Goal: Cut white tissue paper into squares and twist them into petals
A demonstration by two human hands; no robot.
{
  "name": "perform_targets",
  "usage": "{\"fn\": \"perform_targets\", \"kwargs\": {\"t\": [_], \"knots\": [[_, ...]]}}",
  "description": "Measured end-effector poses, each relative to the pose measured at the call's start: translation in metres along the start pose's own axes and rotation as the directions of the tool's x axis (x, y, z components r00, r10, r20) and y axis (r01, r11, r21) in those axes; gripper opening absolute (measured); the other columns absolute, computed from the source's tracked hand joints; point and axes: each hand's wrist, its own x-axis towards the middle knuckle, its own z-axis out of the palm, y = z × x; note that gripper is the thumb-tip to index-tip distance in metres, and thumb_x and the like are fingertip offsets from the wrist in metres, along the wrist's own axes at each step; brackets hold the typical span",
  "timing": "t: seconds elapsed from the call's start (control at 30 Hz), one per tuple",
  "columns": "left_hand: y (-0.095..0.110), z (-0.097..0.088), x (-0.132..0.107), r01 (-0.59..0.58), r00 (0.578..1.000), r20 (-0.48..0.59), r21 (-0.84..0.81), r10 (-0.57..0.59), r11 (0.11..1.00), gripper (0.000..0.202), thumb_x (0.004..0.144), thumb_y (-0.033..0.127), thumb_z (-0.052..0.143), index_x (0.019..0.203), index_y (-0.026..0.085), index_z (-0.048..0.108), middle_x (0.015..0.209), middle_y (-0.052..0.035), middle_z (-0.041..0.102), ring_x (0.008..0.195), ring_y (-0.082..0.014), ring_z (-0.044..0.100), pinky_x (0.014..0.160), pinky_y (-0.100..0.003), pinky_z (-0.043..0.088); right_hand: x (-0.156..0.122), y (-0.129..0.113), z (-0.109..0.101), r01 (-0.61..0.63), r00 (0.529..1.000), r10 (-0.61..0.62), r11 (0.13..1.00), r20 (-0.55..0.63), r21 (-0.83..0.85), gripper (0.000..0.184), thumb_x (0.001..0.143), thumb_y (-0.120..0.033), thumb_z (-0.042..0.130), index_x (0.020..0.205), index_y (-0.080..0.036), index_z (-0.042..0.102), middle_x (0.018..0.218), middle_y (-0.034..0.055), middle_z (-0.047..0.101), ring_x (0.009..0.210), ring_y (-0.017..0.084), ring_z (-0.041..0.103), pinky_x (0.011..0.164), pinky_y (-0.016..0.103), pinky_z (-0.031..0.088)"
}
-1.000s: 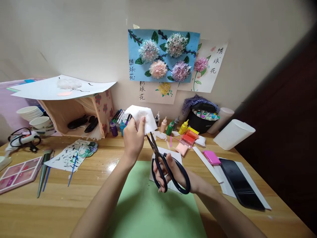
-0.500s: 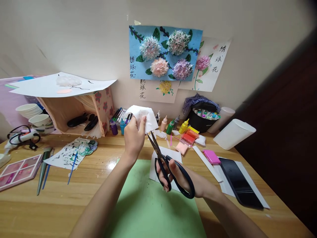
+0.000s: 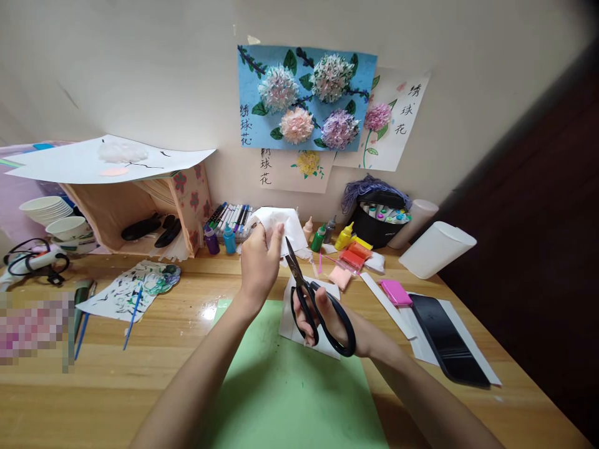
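My left hand (image 3: 260,262) pinches a piece of white paper (image 3: 292,227) between thumb and fingers, holding it above the desk's far side. In my right hand (image 3: 322,312) is a pair of black-handled scissors (image 3: 297,271), my fingers and thumb through the loops. The blades point up and away, close together, with their tips at the paper's lower edge beside my left thumb; whether they touch it I cannot tell. Under my hands lie a green sheet (image 3: 290,399) and a white sheet of paper (image 3: 292,327) partly on it.
Paint bottles (image 3: 344,237), markers (image 3: 234,218) and a black pen bag (image 3: 374,227) line the wall. To the right are a phone (image 3: 449,340), a pink packet (image 3: 395,293) and a white cup (image 3: 435,252). At left stand a box (image 3: 191,199) and a paint-stained sheet (image 3: 115,299) with brushes.
The paper in my left hand has shifted slightly right and down. The scissors have moved up toward it, and their blades are closer together. The view has turned a little.
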Motion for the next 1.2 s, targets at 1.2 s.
{"fn": "perform_targets", "kwargs": {"t": [1.2], "knots": [[0.000, 0.010, -0.005, 0.006, 1.000, 0.021, -0.131, -0.003, 0.991, 0.035, 0.089, 0.043, 0.044, 0.065, 0.018, 0.040, 0.053, 0.0036, 0.044, 0.047, -0.0093, 0.042, 0.047, -0.022, 0.026, 0.012, 0.017, 0.007, 0.125, 0.971, -0.139, 0.989, -0.195, -0.079, 0.058, 0.081, -0.073, 0.025, 0.079, -0.019, 0.043, 0.048, -0.0066, 0.043, 0.038, 0.008, 0.045, 0.040, 0.019, 0.039]]}}
